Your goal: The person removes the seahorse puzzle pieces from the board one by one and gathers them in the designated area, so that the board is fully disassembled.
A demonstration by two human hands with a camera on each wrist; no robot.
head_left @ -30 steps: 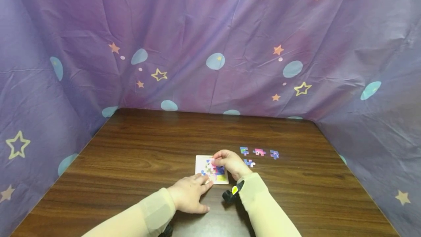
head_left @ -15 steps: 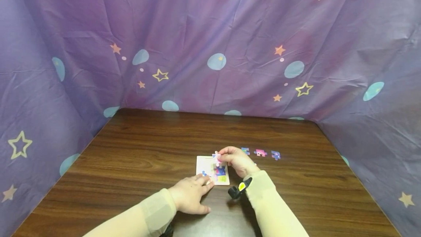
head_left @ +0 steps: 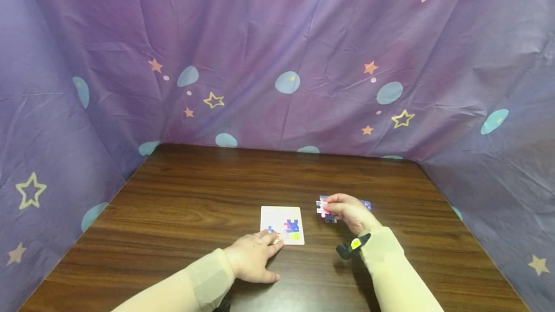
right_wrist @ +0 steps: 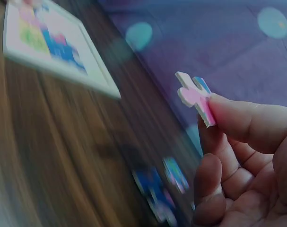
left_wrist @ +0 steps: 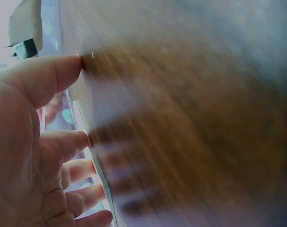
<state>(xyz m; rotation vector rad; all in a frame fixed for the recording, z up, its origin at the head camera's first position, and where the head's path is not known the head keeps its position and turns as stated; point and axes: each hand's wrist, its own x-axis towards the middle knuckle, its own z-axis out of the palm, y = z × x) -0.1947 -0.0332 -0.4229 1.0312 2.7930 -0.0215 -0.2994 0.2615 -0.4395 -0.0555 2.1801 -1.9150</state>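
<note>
My right hand (head_left: 352,214) pinches a pink jigsaw piece (right_wrist: 196,98) between thumb and fingertips, above the tabletop to the right of the puzzle tray. That white square tray (head_left: 270,212) lies flat with a few blue, pink and yellow pieces fitted along its lower part; the upper left of its bed is bare white. Spread flat, my left hand (head_left: 255,257) rests with its fingertips on the tray's near left edge, covering that corner. In the left wrist view its fingers (left_wrist: 67,142) lie along the tray's edge.
Under and behind my right hand lie loose jigsaw pieces, one blue piece (head_left: 366,204) showing past the knuckles and another dark blue piece (right_wrist: 155,193) in the right wrist view. A purple patterned curtain (head_left: 243,61) encloses the brown wooden table (head_left: 208,182).
My right hand has lifted the pink jigsaw piece off the tray and carried it right, over beside the loose pieces. My left hand stays put on the tray's edge.
</note>
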